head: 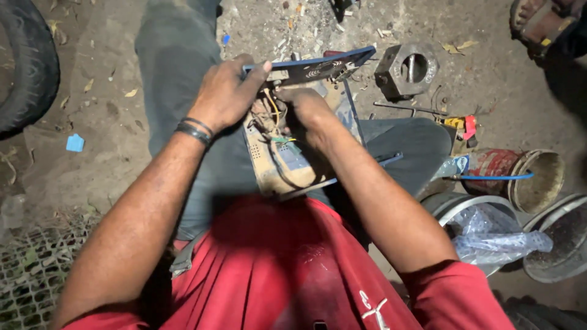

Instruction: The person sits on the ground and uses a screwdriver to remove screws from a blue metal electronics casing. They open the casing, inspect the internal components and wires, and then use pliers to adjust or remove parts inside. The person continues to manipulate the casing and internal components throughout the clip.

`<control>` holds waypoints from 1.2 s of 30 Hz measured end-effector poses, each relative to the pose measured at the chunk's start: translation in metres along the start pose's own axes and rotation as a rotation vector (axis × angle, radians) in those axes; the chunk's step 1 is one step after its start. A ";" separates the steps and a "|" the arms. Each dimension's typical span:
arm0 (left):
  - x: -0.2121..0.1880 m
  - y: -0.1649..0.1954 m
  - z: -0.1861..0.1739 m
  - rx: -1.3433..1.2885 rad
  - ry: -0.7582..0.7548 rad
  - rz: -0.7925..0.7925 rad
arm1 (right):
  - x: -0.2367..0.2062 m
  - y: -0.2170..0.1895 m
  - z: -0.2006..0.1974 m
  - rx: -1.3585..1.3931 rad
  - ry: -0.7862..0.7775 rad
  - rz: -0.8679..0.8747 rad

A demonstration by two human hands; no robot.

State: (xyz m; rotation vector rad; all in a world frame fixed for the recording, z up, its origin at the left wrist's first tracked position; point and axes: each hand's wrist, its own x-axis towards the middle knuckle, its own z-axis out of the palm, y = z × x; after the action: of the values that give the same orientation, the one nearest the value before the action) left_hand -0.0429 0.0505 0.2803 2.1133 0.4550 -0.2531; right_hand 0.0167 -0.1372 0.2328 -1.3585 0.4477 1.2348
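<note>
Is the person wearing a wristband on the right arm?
No, the dark wristband sits on the wrist behind the left hand; the right hand has a bare wrist.

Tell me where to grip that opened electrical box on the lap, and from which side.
Probably grip the electrical box by its blue top panel edge, coming from the left as the left hand does: that rim stands raised and bare, while wires and the right hand fill the middle.

Both hands, left (pixel 223 95) and right (pixel 309 113), curled, forearms converging.
</note>
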 end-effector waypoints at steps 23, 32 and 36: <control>-0.001 0.002 0.002 0.055 -0.074 -0.099 | 0.007 0.017 -0.008 -0.932 0.168 -0.735; 0.005 -0.015 0.008 0.065 0.021 0.065 | -0.036 0.035 -0.003 -0.856 0.173 -0.635; 0.001 -0.019 0.008 0.057 -0.027 0.022 | -0.020 0.023 -0.020 -0.631 0.319 -0.539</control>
State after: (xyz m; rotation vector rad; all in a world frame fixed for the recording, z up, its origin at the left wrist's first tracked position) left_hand -0.0498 0.0531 0.2613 2.1662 0.4127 -0.2845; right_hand -0.0023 -0.1690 0.2338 -2.0592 -0.1226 0.7238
